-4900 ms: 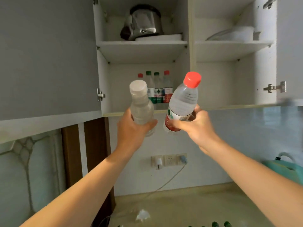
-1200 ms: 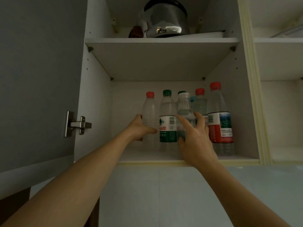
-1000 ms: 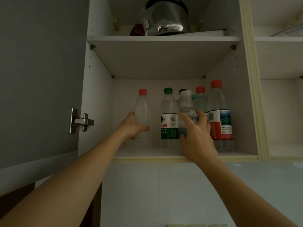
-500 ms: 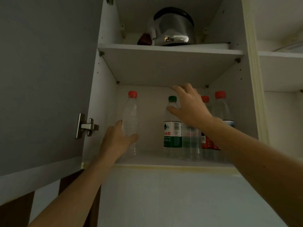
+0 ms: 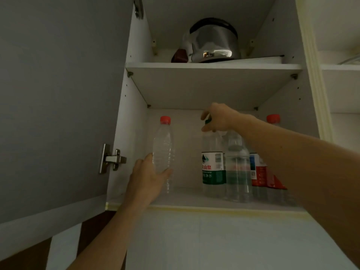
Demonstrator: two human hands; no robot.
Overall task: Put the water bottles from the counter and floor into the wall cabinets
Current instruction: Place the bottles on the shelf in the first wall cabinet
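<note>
Left hand wraps the light, crushable clear bottle low; right hand pinches the green-label bottle by its stiff cap.

Dim, grey, underexposed view; soft focus, wide-angle bending at the edges.
</note>
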